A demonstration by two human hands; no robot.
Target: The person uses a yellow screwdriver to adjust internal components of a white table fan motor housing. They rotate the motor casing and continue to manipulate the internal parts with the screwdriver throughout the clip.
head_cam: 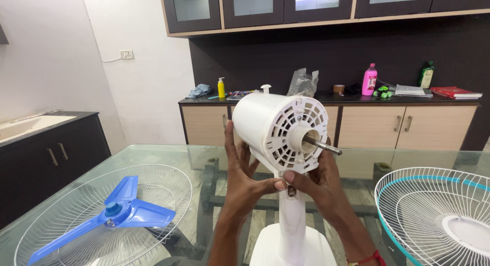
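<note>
A white fan motor housing (265, 125) stands on its white neck and base (292, 230) in the middle of the glass table (204, 159), with a bare metal shaft (326, 146) pointing right towards me. My left hand (241, 171) cups the housing from the left and below, thumb at the neck joint. My right hand (319, 184) grips the underside of the housing's vented front, thumb meeting the left thumb at the joint.
A blue three-blade propeller (115, 212) lies in a white wire grille (71, 210) at the left. Another wire grille with a teal rim (434, 210) lies at the right. A counter behind carries bottles, a bag and books.
</note>
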